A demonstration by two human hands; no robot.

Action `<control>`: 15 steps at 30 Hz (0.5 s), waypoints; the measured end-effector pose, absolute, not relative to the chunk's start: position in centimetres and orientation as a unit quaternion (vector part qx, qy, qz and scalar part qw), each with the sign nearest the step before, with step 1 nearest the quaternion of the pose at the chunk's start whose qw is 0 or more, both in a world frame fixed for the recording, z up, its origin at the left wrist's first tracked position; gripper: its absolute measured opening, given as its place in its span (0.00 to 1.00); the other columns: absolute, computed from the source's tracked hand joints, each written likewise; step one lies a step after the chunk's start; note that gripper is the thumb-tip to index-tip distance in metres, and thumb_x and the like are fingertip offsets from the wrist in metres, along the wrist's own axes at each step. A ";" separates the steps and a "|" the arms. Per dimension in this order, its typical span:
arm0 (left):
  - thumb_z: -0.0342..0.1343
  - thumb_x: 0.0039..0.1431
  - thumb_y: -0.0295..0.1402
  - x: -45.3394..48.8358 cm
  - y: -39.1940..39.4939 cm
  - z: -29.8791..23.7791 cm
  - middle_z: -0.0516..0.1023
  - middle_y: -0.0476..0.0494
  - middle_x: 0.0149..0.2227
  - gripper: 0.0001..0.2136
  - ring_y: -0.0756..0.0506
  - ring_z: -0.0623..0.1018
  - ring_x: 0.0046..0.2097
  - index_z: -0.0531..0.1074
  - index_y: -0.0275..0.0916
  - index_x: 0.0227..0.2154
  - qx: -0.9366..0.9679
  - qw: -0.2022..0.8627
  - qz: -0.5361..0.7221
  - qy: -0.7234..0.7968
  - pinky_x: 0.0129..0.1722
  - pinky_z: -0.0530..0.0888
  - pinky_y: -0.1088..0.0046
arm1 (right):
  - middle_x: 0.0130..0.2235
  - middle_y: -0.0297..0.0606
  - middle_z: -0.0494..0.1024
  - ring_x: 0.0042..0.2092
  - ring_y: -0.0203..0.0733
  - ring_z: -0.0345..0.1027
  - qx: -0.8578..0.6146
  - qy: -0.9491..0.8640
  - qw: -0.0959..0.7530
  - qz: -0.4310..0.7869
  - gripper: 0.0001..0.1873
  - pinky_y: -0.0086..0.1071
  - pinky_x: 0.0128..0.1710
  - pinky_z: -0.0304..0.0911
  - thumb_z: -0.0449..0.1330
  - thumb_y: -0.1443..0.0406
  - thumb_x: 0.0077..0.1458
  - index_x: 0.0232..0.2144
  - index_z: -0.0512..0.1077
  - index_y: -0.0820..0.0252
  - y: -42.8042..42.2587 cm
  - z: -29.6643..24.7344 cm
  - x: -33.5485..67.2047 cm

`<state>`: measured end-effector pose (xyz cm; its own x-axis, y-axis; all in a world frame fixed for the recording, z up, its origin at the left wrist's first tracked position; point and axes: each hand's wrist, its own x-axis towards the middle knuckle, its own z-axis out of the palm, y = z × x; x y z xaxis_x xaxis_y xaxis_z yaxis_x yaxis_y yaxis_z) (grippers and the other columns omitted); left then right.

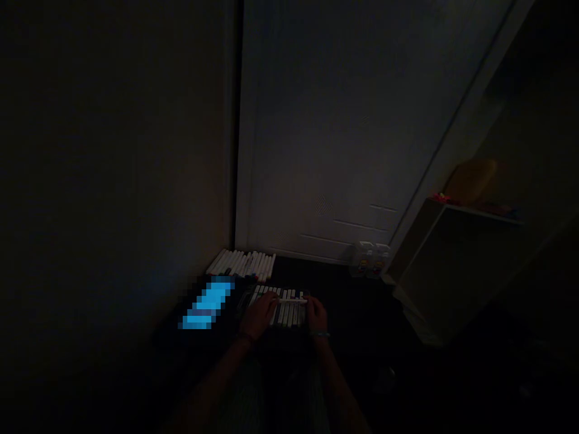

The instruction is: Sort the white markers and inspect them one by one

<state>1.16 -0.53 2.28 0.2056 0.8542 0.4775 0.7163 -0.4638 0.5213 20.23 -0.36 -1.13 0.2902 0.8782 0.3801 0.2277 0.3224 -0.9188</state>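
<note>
A white marker (292, 300) lies crosswise between my two hands, above a row of white markers (287, 316) in what looks like a case. My left hand (260, 313) is closed on its left end. At the other end, the fingers of my right hand (316, 312) pinch it. Dim light hides the finer detail of the fingers and any print on the marker. Behind my left hand, a second group of white markers (246, 263) lies side by side near the wall.
A lit, pixelated blue screen (208, 303) is left of my hands on the dark table (357, 313). Two clear containers (371, 260) stand at the back right by a white panel (316, 150). Farther right is a shelf unit (434, 265) bearing a yellowish object (470, 181).
</note>
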 end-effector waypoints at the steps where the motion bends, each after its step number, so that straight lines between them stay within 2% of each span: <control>1: 0.37 0.60 0.36 1.2 -0.5 2.2 0.71 0.47 0.38 0.11 0.48 0.71 0.40 0.64 0.42 0.37 0.771 0.093 0.373 0.508 0.40 0.65 0.72 | 0.36 0.40 0.75 0.39 0.42 0.68 -0.516 -0.530 0.615 0.274 0.18 0.32 0.39 0.61 0.50 0.55 0.51 0.35 0.73 0.60 -0.3 -1.1 20.2; 15: 0.36 0.61 0.36 1.0 -0.1 1.6 0.71 0.46 0.40 0.13 0.48 0.71 0.42 0.64 0.41 0.39 0.774 0.078 0.365 0.512 0.42 0.65 0.71 | 0.31 0.38 0.76 0.34 0.40 0.68 -0.468 -0.509 0.631 0.352 0.19 0.30 0.33 0.63 0.50 0.55 0.51 0.31 0.73 0.62 -0.6 -0.5 20.2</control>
<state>1.03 -0.10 1.56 0.2094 0.8493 0.4846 0.7353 -0.4634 0.4945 20.19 -0.56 -0.47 0.2350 0.9202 0.3131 0.0324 0.3146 -0.9487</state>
